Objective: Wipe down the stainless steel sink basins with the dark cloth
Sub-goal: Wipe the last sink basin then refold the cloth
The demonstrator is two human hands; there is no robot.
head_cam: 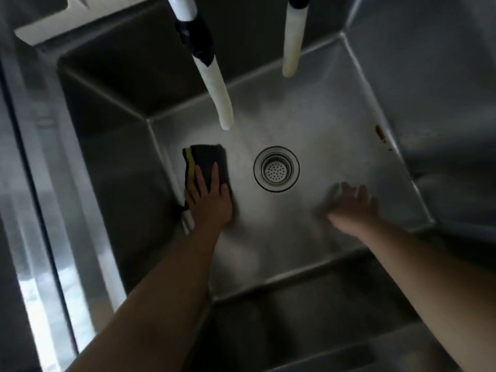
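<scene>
I look down into a deep stainless steel sink basin (308,124). A folded dark cloth (208,159) with a yellow edge lies flat on the basin floor, close to the left wall. My left hand (208,200) presses on the cloth's near half with straight fingers. My right hand (351,204) is blurred, fingers spread, low over the floor right of the round drain strainer (276,169); it holds nothing. I cannot tell whether it touches the steel.
Two white hose ends (217,87) (294,38) hang into the basin from above; the left one has black tape. A small brown stain (380,132) marks the right wall. A raised steel rim (53,200) runs along the left side.
</scene>
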